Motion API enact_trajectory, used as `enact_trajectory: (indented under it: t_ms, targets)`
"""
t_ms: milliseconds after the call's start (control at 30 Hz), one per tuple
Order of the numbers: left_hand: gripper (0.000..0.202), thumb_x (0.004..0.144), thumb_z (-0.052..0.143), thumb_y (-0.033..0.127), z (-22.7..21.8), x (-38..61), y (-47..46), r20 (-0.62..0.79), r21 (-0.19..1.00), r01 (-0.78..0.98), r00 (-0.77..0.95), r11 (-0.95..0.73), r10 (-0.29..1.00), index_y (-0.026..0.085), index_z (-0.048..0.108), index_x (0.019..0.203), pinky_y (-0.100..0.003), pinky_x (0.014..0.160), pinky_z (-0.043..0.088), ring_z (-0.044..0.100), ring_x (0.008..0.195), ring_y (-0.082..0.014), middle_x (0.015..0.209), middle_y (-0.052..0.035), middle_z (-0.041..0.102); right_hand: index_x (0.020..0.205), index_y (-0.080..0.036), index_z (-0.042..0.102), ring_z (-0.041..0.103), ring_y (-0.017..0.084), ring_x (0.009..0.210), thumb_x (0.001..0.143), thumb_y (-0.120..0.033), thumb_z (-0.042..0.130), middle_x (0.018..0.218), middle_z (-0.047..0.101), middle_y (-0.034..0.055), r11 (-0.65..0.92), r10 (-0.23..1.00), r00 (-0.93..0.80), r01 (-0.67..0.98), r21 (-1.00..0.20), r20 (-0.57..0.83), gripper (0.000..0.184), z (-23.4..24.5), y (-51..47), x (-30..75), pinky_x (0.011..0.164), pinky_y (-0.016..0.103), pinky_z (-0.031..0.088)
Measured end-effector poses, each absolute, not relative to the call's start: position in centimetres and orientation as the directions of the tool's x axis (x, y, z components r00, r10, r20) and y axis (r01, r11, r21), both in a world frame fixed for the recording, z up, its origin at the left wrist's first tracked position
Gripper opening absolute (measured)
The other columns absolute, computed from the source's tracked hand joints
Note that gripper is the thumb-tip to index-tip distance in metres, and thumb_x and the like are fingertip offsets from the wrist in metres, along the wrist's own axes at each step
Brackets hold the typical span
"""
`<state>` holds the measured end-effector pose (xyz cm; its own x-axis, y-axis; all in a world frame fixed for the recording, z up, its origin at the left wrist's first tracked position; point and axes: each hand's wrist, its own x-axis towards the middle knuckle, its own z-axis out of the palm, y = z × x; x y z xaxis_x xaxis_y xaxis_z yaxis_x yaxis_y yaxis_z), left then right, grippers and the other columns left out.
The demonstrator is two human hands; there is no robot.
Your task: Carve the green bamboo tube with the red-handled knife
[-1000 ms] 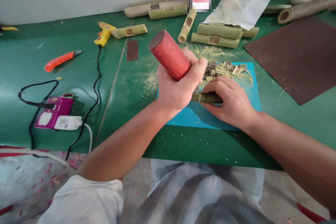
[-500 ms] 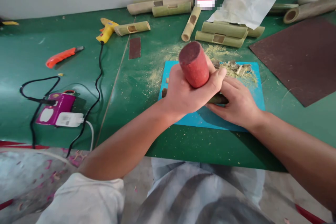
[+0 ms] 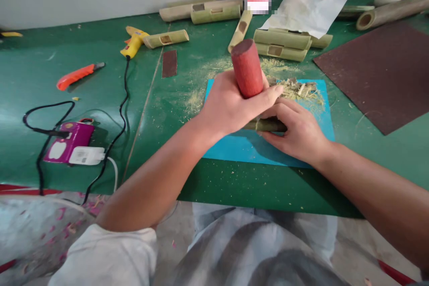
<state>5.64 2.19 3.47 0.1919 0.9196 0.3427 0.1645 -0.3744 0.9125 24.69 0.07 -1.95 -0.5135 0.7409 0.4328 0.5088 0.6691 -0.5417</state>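
Note:
My left hand [image 3: 231, 107] is wrapped round a red wooden handle [image 3: 247, 68] that stands almost upright above the blue mat [image 3: 234, 145]; whatever is at its lower end is hidden by the hand. My right hand [image 3: 298, 132] presses down on a dark green bamboo piece [image 3: 266, 124] lying across the mat, fingers curled over it. A heap of bamboo chips [image 3: 296, 88] lies at the mat's far edge, just beyond both hands.
Cut bamboo tubes [image 3: 280, 44] lie at the back by a white sheet [image 3: 304, 13]. A yellow glue gun [image 3: 133, 44], an orange utility knife [image 3: 77, 76] and a purple device [image 3: 69, 147] with cables are on the left. A brown sandpaper sheet [image 3: 378, 71] lies at right.
The red handle swung from tilting left to nearly upright over the bamboo piece, and my left hand shifted right and closer to my right hand, which stayed pressed on the bamboo.

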Motion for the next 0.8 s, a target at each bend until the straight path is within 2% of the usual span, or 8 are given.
enact_trajectory:
  t_ms: [133, 200, 267, 433, 567, 800]
  targets:
    - [0.021, 0.081, 0.086, 0.026, 4.5, 3.6, 3.3, 0.181, 0.938, 0.219, 0.353, -0.27, 0.918, 0.02, 0.071, 0.07, -0.027, 0.056, 0.049, 0.061, 0.06, -0.0139, 0.066, 0.0004, 0.067, 0.1, -0.024, 0.066, 0.068, 0.024, 0.091, 0.094, -0.025, 0.064, 0.097, 0.072, 0.0068, 0.669, 0.74, -0.519, 0.51, -0.541, 0.427, 0.006, -1.9, 0.0, 24.9, 0.079, 0.038, 0.054]
    - [0.016, 0.075, 0.09, 0.027, 4.3, 2.5, 3.4, 0.181, 0.931, 0.209, 0.449, -0.3, 0.875, 0.022, 0.076, 0.072, -0.025, 0.055, 0.048, 0.061, 0.062, -0.0136, 0.072, -0.0008, 0.072, 0.104, -0.023, 0.069, 0.069, 0.025, 0.093, 0.094, -0.025, 0.064, 0.101, 0.074, 0.0085, 0.668, 0.742, -0.526, 0.525, -0.528, 0.416, 0.011, -2.0, 0.1, 25.0, 0.081, 0.039, 0.055]
    - [0.01, 0.077, 0.089, 0.028, 3.7, 1.6, 3.2, 0.193, 0.93, 0.196, 0.454, -0.309, 0.87, 0.023, 0.08, 0.079, -0.024, 0.059, 0.05, 0.066, 0.067, -0.0147, 0.081, -0.0024, 0.076, 0.109, -0.022, 0.072, 0.07, 0.027, 0.096, 0.095, -0.024, 0.064, 0.106, 0.075, 0.0105, 0.675, 0.737, -0.54, 0.541, -0.502, 0.408, 0.017, -2.1, 0.2, 25.1, 0.084, 0.041, 0.056]
    - [0.015, 0.08, 0.088, 0.037, 1.3, 0.6, 3.0, 0.239, 0.934, 0.167, 0.363, -0.315, 0.901, 0.023, 0.083, 0.082, -0.025, 0.067, 0.056, 0.071, 0.073, -0.016, 0.085, -0.005, 0.08, 0.112, -0.018, 0.076, 0.071, 0.029, 0.097, 0.092, -0.023, 0.065, 0.106, 0.075, 0.0128, 0.692, 0.719, -0.595, 0.564, -0.451, 0.359, 0.023, -2.1, 0.3, 25.4, 0.084, 0.042, 0.056]
    - [0.012, 0.083, 0.085, 0.037, 0.4, 0.5, 2.9, 0.261, 0.918, 0.171, 0.418, -0.357, 0.87, 0.025, 0.082, 0.084, -0.029, 0.075, 0.06, 0.075, 0.079, -0.0187, 0.088, -0.0047, 0.081, 0.116, -0.016, 0.076, 0.07, 0.031, 0.098, 0.094, -0.034, 0.069, 0.106, 0.074, 0.0141, 0.691, 0.716, -0.631, 0.575, -0.439, 0.3, 0.029, -1.9, 0.5, 25.6, 0.086, 0.045, 0.057]
    - [0.006, 0.082, 0.085, 0.032, 1.0, -0.1, 2.4, 0.28, 0.901, 0.159, 0.5, -0.405, 0.82, 0.029, 0.081, 0.086, -0.032, 0.075, 0.062, 0.078, 0.082, -0.0219, 0.09, -0.0037, 0.083, 0.109, -0.021, 0.073, 0.067, 0.028, 0.096, 0.094, -0.028, 0.065, 0.105, 0.075, 0.0115, 0.697, 0.696, -0.662, 0.53, -0.483, 0.278, 0.018, -1.8, 0.7, 25.7, 0.084, 0.042, 0.053]
